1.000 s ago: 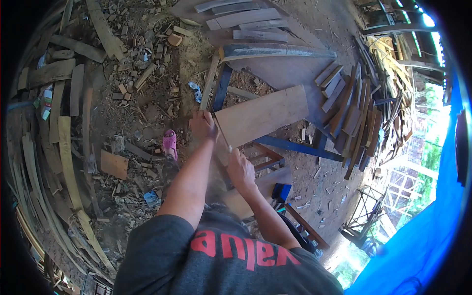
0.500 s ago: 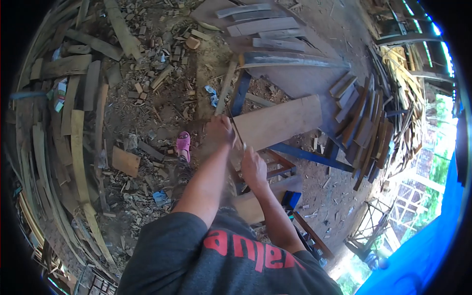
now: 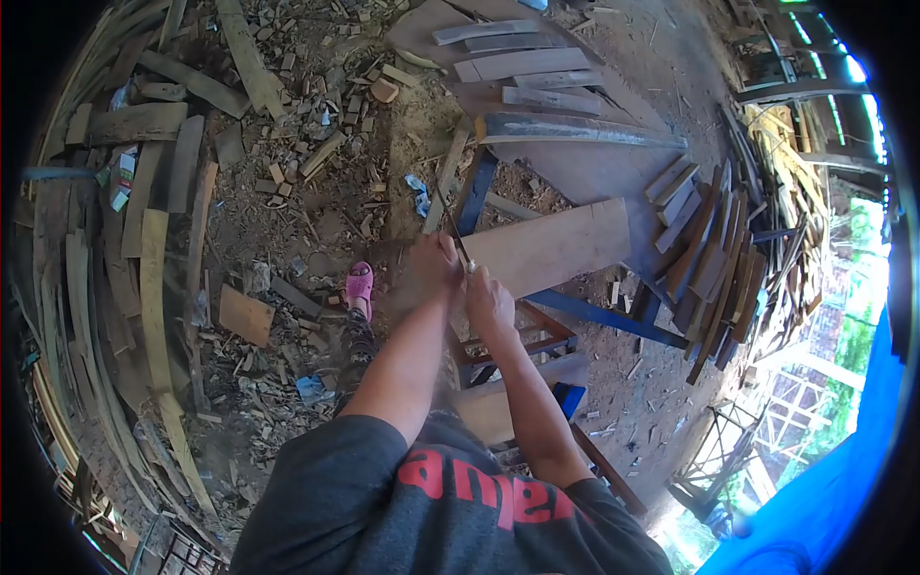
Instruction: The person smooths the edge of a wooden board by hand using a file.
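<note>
My right hand (image 3: pixel 491 303) is closed around the handle end of a long, narrow, dark-bladed tool (image 3: pixel 452 222). The blade runs up and away to the left, past the near left end of a wide flat board (image 3: pixel 556 244). Close beside it, my left hand (image 3: pixel 436 263) is curled into a grip at that same end of the board. What the left fingers hold is hidden, and I cannot tell if it is the tool or a workpiece.
Blue supports (image 3: pixel 609 319) stand under the board. Beyond it, curved wooden slats (image 3: pixel 537 62) lie on a broad sheet, with stacked slats (image 3: pixel 714 259) to the right. Offcuts and chips (image 3: pixel 307 144) litter the ground; long planks (image 3: pixel 153 287) line the left. A pink sandal (image 3: pixel 358 286) shows below.
My right hand has shifted slightly up and left, closer to my left hand, and the blade reaches farther past the board's end. The view has tilted a little.
</note>
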Available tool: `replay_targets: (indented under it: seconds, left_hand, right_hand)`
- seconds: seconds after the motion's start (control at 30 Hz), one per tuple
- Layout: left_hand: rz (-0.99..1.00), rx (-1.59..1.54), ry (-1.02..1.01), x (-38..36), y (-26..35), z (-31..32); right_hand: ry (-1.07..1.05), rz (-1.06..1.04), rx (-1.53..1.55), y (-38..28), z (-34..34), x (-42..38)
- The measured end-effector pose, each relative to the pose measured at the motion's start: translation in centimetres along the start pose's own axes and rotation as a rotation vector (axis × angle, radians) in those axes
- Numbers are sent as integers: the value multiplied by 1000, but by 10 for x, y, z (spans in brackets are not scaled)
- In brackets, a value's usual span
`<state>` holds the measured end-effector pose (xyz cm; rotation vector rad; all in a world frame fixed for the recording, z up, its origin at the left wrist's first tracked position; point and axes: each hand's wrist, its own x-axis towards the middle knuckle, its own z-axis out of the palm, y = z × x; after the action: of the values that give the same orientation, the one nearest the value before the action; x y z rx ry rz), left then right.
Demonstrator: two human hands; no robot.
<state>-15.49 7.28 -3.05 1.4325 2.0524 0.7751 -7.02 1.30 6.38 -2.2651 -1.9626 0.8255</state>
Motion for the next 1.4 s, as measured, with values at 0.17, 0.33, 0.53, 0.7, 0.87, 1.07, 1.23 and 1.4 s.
replay_targets:
  seconds: [0.17,0.33,0.53,0.7,0.87,1.07,1.23,1.4]
  left_hand:
    - [-40,12,-4,-2,2,2]
    - [8,12,-24,-3,1,-1]
    - [-13,25,15,-1,2,4]
    - [-42,53,12,-3,9,-6]
    - [-14,83,-98,-1,5,-8]
    - [-33,80,-74,-3,10,-9]
    - [-32,85,-95,-1,2,-2]
    - [45,25,-72,-3,14,-14]
  right_hand:
    - [-75,117,-54,3,-17,-52]
    - [-56,70,6,-3,-13,-24]
    - [-1,-26,-104,6,-10,-36]
    - [-25,84,-11,0,-19,-49]
    - [-28,33,-27,-6,-12,-10]
    - [-56,141,-40,1,-26,-63]
    - [-8,30,-21,-5,-7,-2]
    - [-57,148,-12,-4,-34,-59]
